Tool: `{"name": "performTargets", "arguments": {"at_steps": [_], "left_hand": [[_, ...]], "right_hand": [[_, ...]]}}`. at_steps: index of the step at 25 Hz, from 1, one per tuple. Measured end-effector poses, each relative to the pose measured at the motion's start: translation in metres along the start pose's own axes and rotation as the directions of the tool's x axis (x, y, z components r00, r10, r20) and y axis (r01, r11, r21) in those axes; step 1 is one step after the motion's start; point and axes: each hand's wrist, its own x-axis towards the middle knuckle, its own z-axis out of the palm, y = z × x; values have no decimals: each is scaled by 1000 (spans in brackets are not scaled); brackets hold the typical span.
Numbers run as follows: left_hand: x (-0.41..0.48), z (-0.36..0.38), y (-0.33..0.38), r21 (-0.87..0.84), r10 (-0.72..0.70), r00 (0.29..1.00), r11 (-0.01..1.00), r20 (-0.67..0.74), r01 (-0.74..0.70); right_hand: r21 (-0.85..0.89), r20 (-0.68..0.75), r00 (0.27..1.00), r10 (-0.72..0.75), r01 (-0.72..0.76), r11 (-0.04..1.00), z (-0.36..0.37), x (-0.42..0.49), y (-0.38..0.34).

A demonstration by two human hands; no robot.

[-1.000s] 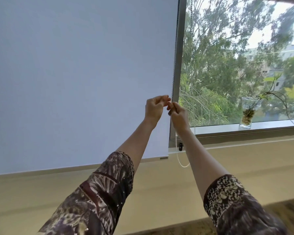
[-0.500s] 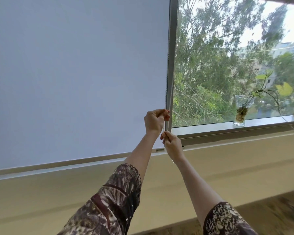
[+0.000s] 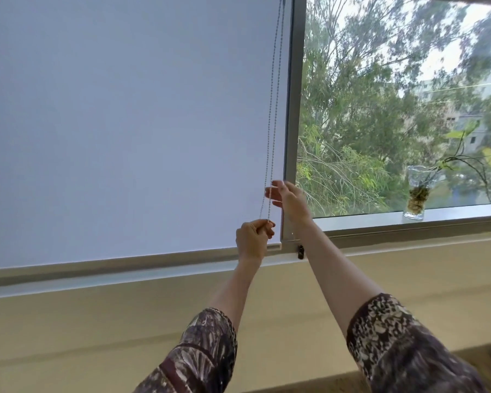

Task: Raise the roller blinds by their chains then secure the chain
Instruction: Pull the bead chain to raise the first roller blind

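Where the chain [image 3: 270,109] meets the left hand [image 3: 253,239], curled fingers [image 3: 262,227] hide it.

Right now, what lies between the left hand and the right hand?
A short stretch of the bead chain, two strands, in front of the roller blind. The left hand grips it below; the right hand is above. Head view.

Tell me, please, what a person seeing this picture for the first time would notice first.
First comes the large pale roller blind, which covers the left part of the window nearly down to its frame. In front of its right edge hangs the bead chain: the left hand grips it low, and the right hand reaches for the strands higher up. On the right are green trees outside and a glass vase on the sill.
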Motion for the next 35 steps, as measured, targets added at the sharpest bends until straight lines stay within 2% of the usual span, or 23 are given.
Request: {"name": "performTargets", "arguments": {"at_steps": [3, 6, 9, 14, 16, 20, 26, 29, 32, 35], "left_hand": [[-7, 9, -11, -29, -19, 1000, 999, 24, 20], [-6, 12, -14, -38, -15, 999, 999, 48, 17], [5, 8, -12, -6, -59, 984, 998, 169, 61], [28, -13, -9, 189, -187, 899, 975, 396, 119], [39, -20, 4, 127, -158, 916, 985, 369, 119], [63, -22, 55, -193, -113, 952, 966, 283, 172], [81, 3, 130, -434, 44, 973, 899, 227, 61], [93, 15, 142, -450, 38, 993, 893, 109, 15], [88, 24, 123, -335, 54, 998, 942, 31, -40], [69, 28, 87, -223, 41, 999, 974, 14, -37]], "right_hand": [[92, 18, 995, -96, 94, 991, 17, 22, -40], [57, -92, 982, -163, 169, 984, 29, 36, -56], [-55, -131, 960, -247, 242, 969, 29, 38, -46], [-159, -94, 957, -276, 259, 953, 12, 33, -18], [-202, -88, 957, -276, 255, 946, 3, 30, -2], [-299, -66, 966, -250, 219, 929, -8, 19, 29], [-297, 40, 992, -121, 128, 946, -11, -5, 63], [-351, 83, 993, -85, 109, 930, -14, -19, 76], [-476, 110, 993, -34, 83, 876, -23, -26, 87], [-550, 153, 978, 145, -37, 835, -32, -36, 105]]}}
